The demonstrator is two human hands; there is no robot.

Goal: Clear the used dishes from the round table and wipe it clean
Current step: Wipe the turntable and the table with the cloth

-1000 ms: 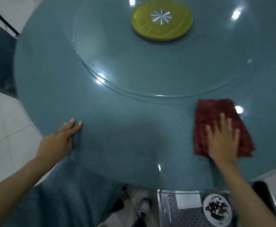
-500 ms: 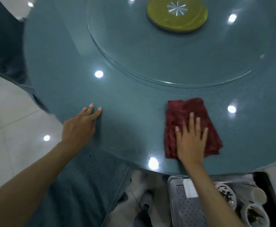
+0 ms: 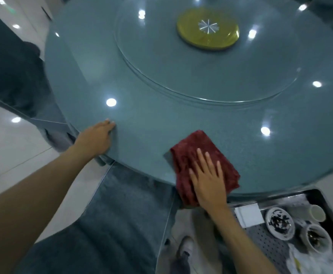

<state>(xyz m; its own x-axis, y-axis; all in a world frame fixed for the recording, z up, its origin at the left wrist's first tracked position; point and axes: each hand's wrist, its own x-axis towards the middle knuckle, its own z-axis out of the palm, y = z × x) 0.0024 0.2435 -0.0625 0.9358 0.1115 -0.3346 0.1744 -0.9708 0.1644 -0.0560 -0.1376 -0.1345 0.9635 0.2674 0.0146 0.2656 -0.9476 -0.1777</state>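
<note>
Red cloth (image 3: 193,149) lies folded at the near edge of the desk (image 3: 161,119), lower centre of frame. Its long axis runs roughly up-down, with the far end leaning left and the near end past the edge. My right hand (image 3: 209,184) presses it flat, fingers straight and spread. My left hand (image 3: 96,139) lies flat on the rim, left of centre. Lower right: tray (image 3: 319,196) holding a plate (image 3: 279,222) of dark scraps, a bowl (image 3: 317,239), a cup (image 3: 317,212) and a white napkin (image 3: 248,213).

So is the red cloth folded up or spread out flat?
Folded. The red cloth is a small thick rectangle with layered edges under the flat right hand.
</note>
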